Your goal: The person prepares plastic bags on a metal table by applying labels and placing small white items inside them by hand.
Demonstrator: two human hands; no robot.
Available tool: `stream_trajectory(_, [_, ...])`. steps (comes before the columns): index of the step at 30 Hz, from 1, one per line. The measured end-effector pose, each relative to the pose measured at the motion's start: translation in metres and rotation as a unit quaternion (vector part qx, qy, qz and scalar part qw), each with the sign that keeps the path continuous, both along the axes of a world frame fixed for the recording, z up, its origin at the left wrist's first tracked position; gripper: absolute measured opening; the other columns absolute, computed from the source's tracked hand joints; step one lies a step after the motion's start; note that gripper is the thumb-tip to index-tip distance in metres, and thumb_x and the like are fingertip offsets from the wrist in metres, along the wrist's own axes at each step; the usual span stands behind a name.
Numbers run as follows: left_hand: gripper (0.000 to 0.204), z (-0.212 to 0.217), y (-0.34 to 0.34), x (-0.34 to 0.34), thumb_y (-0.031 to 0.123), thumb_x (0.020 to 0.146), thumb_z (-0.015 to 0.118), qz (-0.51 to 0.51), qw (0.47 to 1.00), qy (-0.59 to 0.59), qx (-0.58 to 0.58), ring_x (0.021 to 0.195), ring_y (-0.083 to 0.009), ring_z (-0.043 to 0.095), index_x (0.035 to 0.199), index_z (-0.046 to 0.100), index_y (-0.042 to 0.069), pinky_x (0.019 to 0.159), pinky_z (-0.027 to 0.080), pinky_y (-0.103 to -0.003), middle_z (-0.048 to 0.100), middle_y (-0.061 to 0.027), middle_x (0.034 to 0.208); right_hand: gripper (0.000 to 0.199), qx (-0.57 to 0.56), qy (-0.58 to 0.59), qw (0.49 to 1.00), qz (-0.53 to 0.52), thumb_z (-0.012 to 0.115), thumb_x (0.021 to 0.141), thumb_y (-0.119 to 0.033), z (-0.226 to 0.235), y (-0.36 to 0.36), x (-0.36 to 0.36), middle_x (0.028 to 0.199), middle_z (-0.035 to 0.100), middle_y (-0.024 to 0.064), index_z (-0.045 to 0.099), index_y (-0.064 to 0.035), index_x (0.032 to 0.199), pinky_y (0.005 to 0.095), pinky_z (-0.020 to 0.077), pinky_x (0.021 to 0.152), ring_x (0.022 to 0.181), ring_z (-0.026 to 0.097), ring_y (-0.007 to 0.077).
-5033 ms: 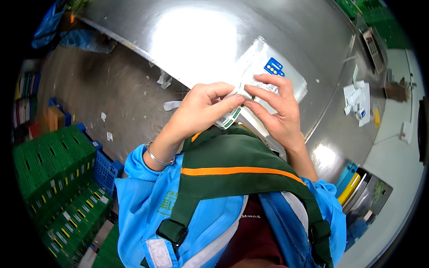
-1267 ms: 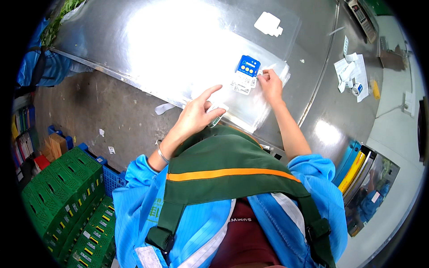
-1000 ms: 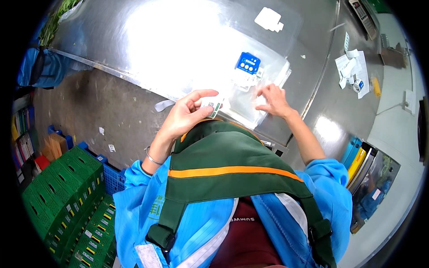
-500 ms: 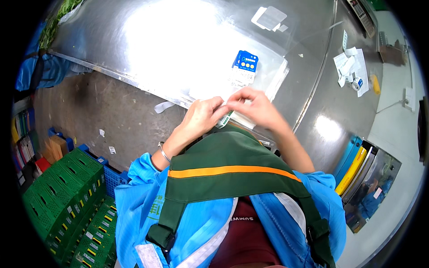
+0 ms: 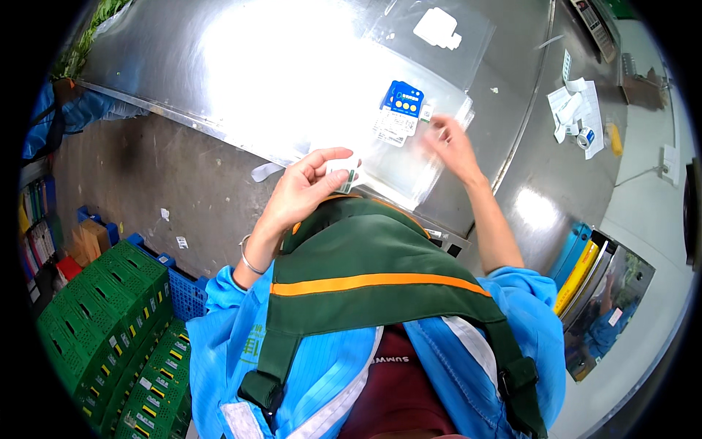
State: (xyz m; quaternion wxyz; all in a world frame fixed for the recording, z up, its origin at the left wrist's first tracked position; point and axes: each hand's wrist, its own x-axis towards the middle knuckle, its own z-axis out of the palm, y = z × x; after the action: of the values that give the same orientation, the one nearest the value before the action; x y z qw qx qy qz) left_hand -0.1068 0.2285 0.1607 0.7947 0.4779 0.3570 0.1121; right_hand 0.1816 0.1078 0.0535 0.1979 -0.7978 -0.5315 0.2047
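My left hand (image 5: 307,186) is closed on a small white-and-green label (image 5: 342,174), held between thumb and fingers just above the table's near edge. My right hand (image 5: 455,150) is over a stack of clear plastic bags (image 5: 409,179), its fingers smeared by motion. By those fingertips, a small pale sticker (image 5: 426,113) shows against the plastic; whether a finger touches it I cannot tell. To its left, a blue-topped card (image 5: 404,99) rests on the bags, with white printed labels (image 5: 395,127) below it.
The metal table (image 5: 161,62) reflects a strong glare. White paper pieces (image 5: 439,28) lie at the back. Crumpled paper strips (image 5: 574,113) and a dark handset-like device (image 5: 592,29) are farther right. Green crates (image 5: 110,307) stand at the lower left, colourful folders (image 5: 578,271) at the lower right.
My hands were together near the table edge and are now apart. The right has moved up and right over the bags; the left keeps the label. A pale sticker now shows beside the blue card.
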Motion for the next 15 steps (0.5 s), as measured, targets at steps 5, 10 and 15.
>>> stream_trajectory(5, [0.021, 0.002, -0.003, 0.013, 0.014, 0.091, 0.055, -0.069, 0.994, 0.045, 0.07, 0.071, -0.0037, 0.053, 0.107, 0.059, 0.001, 0.063, 0.043, -0.02, 0.062, 0.0001, 0.08, 0.027, -0.059, 0.003, 0.989, 0.133, 0.066, 0.079, -0.023, -0.018, -0.013, 0.007, 0.091, 0.058, 0.0055, 0.062, -0.0123, 0.104, 0.0295, 0.0451, 0.073, 0.081, 0.055, 0.017])
stream_trajectory(10, [0.02, 0.003, -0.006, 0.013, 0.02, 0.09, 0.059, -0.089, 0.961, 0.144, 0.22, 0.063, -0.0067, 0.049, 0.095, 0.062, 0.0, 0.057, 0.041, -0.025, 0.059, -0.0027, 0.07, 0.018, 0.322, 0.316, 0.786, -0.423, 0.059, 0.088, -0.017, 0.044, 0.03, 0.041, 0.094, 0.062, 0.0037, 0.062, -0.0025, 0.098, 0.0276, 0.0463, 0.078, 0.082, 0.058, 0.0131])
stream_trajectory(15, [0.027, -0.005, -0.011, 0.024, 0.025, 0.085, 0.064, -0.115, 0.927, 0.152, 0.323, 0.051, -0.0123, 0.042, 0.079, 0.059, -0.001, 0.049, 0.038, -0.03, 0.05, -0.01, 0.056, 0.024, -0.07, 0.314, 0.946, -0.022, 0.065, 0.083, -0.02, 0.127, 0.036, -0.057, 0.092, 0.063, 0.0015, 0.063, -0.0028, 0.099, 0.0249, 0.042, 0.081, 0.088, 0.054, 0.0095])
